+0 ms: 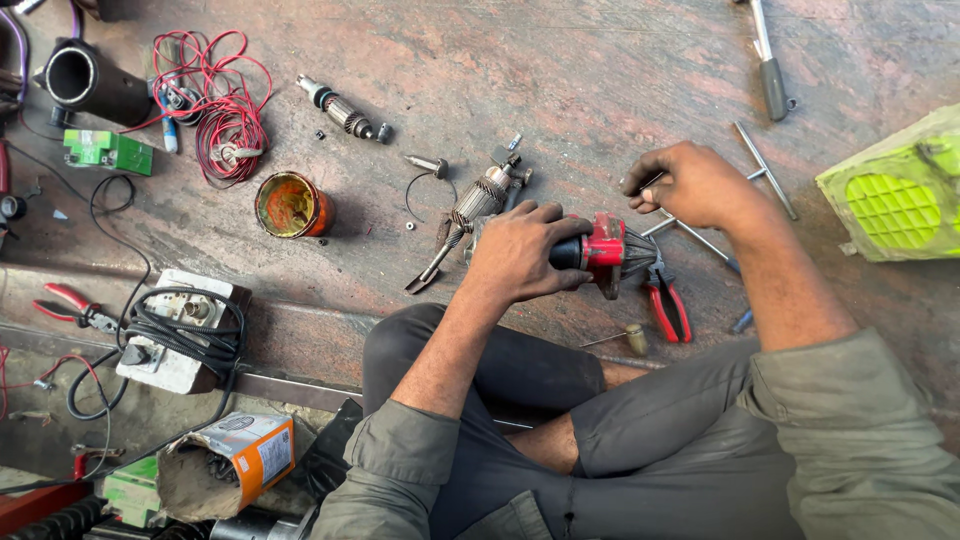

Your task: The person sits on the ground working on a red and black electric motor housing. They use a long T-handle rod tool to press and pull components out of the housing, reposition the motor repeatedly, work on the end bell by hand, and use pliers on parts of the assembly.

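Head view looks straight down at a person sitting cross-legged on a stained floor (560, 60), working on a power tool (600, 250) that lies just past the knees. The tool has a red housing in the middle, a black rear section toward 9 o'clock and a dark, ribbed front end toward 3 o'clock. It lies on its side, roughly level across the picture.

The left hand (520, 250) is wrapped tight around the black rear part, fingers curled over the top. The right hand (690, 185), at 1 o'clock from the tool, is closed on a thin metal rod (650, 183) that pokes out from the fist; how it is pinched I cannot tell. The two hands are apart, with the red housing between them.

Red-handled pliers (668, 305) lie at 4 o'clock from the tool, touching or just beside its front end. A T-shaped wrench (765, 170) rests at 2 o'clock, under the right wrist. A wound motor core (478, 200) lies at 10 o'clock from the left hand, with a second, smaller one (342, 108) farther off in the same direction. An open orange tin (290, 205) sits at 9 o'clock, and a tangle of red wire (220, 100) lies beyond it at 10 o'clock.
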Available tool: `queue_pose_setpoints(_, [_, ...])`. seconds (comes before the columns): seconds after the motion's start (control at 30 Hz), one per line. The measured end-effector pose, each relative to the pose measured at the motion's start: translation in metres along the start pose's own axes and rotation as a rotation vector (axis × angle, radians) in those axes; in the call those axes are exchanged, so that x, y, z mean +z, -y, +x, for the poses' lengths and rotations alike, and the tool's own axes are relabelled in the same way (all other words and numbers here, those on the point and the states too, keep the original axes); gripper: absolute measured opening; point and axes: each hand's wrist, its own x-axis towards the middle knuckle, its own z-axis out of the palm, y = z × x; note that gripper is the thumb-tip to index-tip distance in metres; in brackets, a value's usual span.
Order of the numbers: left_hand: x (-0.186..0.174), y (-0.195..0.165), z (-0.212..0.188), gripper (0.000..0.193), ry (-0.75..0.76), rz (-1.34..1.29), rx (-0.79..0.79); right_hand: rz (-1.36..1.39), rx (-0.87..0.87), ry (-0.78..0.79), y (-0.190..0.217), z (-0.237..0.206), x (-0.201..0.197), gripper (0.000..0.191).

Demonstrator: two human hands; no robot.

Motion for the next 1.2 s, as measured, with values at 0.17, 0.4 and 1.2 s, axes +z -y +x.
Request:
queue_pose_setpoints(0.17, [0.001, -0.001, -0.001, 0.069, -0.011, 0.009, -0.008, -0.117, 0.23, -0.148, -0.037, 0.033, 0.01, 0.016])
queue_pose_setpoints(0.4, [-0.001, -0.002, 0.001, 0.067, 0.003, 0.014, -0.008, -0.393, -0.013, -0.111, -0.071, 0.08, 0.078, 0.017])
queue_pose_setpoints(1.2, [0.001, 0.003, 0.004, 0.068, 0.037, 0.018, -0.013, 0.532, 0.763, -0.794, -0.146, 0.057, 0.005, 0.04])
